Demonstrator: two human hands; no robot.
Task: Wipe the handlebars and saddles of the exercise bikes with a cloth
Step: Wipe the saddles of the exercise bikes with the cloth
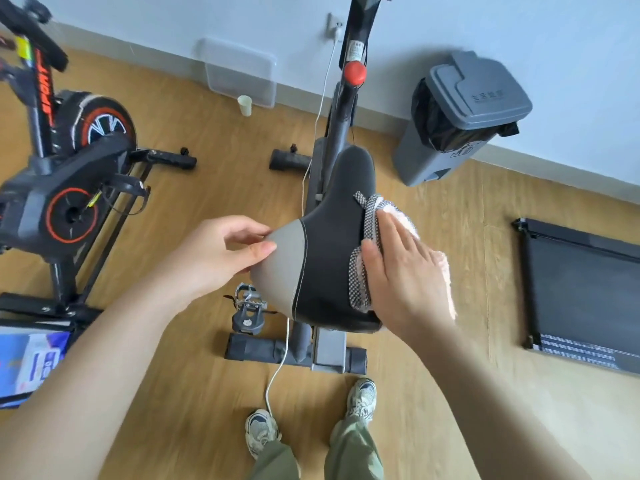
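While the right hand (401,271) lies flat, fingers spread, pressing the cloth (370,244) onto the saddle (329,237) right flank, the left hand (221,251) pinches the grey rear edge, thumb and fingers closed on it. Risk: cloth is bunched, hanging off the side; hard stroke could drag it off. White cable (277,372) runs by the feet, trip hazard.

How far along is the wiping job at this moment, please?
Nothing shows as finished for certain. In hand: the right hand presses the pink cloth with checkered edge flat on the right side of the black and grey padded saddle, while the left hand steadies its grey rear edge. Left: this bike's handlebars, out of view, and the black and orange exercise bike on the left.
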